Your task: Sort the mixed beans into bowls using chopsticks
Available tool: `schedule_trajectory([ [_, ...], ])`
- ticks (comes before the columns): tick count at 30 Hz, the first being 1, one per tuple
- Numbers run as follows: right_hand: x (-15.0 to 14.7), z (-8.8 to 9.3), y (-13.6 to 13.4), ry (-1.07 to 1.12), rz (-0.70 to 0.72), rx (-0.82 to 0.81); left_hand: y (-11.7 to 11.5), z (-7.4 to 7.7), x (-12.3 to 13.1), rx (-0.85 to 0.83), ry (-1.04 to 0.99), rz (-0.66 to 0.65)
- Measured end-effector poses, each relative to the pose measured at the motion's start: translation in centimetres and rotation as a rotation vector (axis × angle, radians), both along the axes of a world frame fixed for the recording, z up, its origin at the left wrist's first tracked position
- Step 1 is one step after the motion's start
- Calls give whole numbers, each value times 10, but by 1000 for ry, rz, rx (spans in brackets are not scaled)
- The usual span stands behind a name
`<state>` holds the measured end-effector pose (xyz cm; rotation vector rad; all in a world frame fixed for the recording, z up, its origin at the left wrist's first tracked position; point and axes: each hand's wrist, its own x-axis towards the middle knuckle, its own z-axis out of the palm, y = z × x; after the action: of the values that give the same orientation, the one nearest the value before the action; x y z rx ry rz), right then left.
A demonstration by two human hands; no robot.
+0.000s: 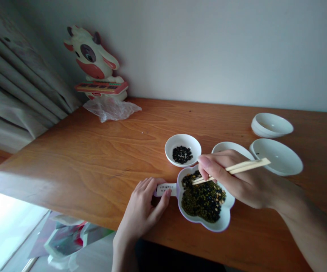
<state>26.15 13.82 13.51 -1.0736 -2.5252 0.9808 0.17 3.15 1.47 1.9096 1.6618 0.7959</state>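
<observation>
My left hand (145, 206) grips the white handle of a shallow, lobed dish (225, 219) with a pale purple rim. Printed text shows on the handle. Inside the dish lie mixed beans (199, 202), mostly green and black with some yellow ones. My right hand (237, 175) holds a pair of wooden chopsticks (237, 168), their tips down among the beans near the dish's upper left. Whether a bean is between the tips I cannot tell. Just behind the dish stands a white bowl (169, 149) with a small heap of black beans (182, 154).
Behind my right hand is a partly hidden white bowl (231, 146). Two more white bowls, one nearer (279, 156) and one farther (275, 124), stand to the right. A cow-shaped toy keyboard (101, 83) and a crumpled plastic bag (110, 108) are at the back left.
</observation>
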Motion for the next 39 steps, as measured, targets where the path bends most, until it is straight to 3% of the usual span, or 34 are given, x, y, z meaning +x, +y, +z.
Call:
schedule_trajectory([
  [8,-4,-1,-1,11,50,-3,1,-2,-1,3,-7,-3],
  [22,0,-3,4,-41,7,33,0,-2,0,7,-10,1],
  [39,-1,-2,3,-41,212,92,1,-3,-1,16,0,-7],
])
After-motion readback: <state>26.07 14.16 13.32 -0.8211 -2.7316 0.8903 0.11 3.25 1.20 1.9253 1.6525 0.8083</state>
